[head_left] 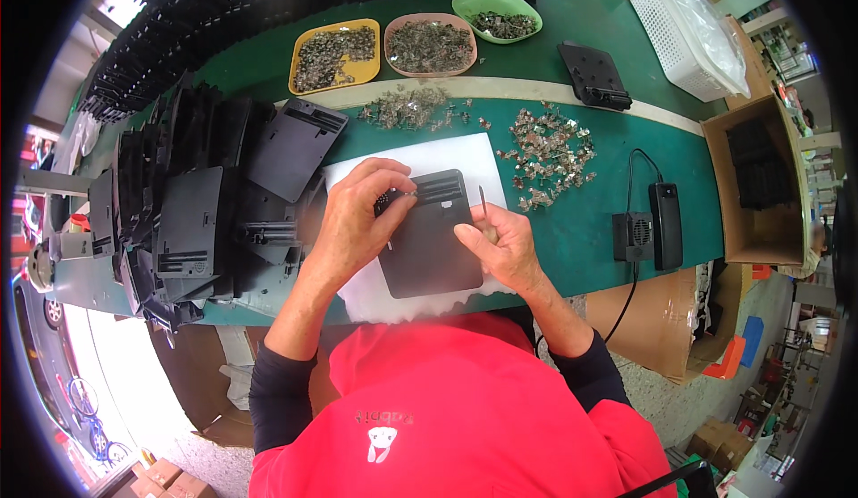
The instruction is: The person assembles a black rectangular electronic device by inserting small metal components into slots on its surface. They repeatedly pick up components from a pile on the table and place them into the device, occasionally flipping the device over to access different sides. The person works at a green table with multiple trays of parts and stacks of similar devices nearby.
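Note:
A flat black plastic panel (433, 248) with slotted ridges along its far end lies on a white foam sheet (487, 158). Over the panel's far left corner is my left hand (365, 216), its thumb and index finger pinched together. Whatever sits between those fingertips is too small to make out. My right hand (502, 243) is closed round a thin tool (483, 201) with a narrow metal tip pointing up and away. The right thumb rests at the panel's right edge. Loose small metal clips lie in a pile (550, 149) beyond the right hand and another pile (407, 109) beyond the foam.
Stacked black panels (192, 221) crowd the left side. Clips fill a yellow tray (335, 55), a pink tray (429, 44) and a green bowl (496, 15). One black panel (594, 75), a white basket (684, 33), a corded black device (664, 225) and a cardboard box (760, 230) are right.

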Demonstrator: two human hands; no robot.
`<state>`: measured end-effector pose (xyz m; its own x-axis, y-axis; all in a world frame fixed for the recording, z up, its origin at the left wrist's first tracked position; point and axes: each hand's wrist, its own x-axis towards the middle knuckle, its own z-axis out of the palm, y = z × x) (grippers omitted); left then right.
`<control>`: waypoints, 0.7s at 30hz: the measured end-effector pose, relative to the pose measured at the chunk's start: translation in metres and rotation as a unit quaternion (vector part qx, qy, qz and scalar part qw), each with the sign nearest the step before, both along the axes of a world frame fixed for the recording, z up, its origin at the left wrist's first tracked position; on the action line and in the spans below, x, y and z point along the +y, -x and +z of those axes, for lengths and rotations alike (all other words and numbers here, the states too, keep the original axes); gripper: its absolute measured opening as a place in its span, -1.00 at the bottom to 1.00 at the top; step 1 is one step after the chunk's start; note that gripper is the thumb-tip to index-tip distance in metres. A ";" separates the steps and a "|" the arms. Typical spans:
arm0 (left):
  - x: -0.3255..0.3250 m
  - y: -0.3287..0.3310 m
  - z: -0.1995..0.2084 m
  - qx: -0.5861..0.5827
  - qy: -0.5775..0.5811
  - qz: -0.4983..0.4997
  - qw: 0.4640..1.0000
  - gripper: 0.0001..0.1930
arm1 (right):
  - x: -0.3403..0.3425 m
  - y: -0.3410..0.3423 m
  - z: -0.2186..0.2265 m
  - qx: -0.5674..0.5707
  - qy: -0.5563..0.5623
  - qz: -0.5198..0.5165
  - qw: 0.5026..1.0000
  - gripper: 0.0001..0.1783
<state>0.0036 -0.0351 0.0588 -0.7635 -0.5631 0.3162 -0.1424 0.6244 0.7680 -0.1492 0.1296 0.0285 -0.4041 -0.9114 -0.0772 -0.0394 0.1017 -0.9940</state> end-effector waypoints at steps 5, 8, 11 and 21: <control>0.002 -0.003 -0.001 0.013 -0.021 -0.001 1.000 -0.89 | 0.001 0.000 0.003 0.109 -0.001 0.000 0.994 -0.82; 0.004 -0.004 -0.001 0.006 -0.008 0.004 1.000 -0.87 | 0.000 -0.003 0.009 0.129 0.010 -0.003 0.992 -0.82; 0.006 -0.001 -0.002 0.006 0.045 -0.005 0.999 -0.85 | 0.000 -0.003 0.010 0.138 0.010 -0.002 0.990 -0.82; -0.007 0.002 -0.008 -0.029 -0.182 0.026 0.982 -0.77 | 0.004 0.002 0.001 -0.028 -0.004 -0.003 1.000 -0.85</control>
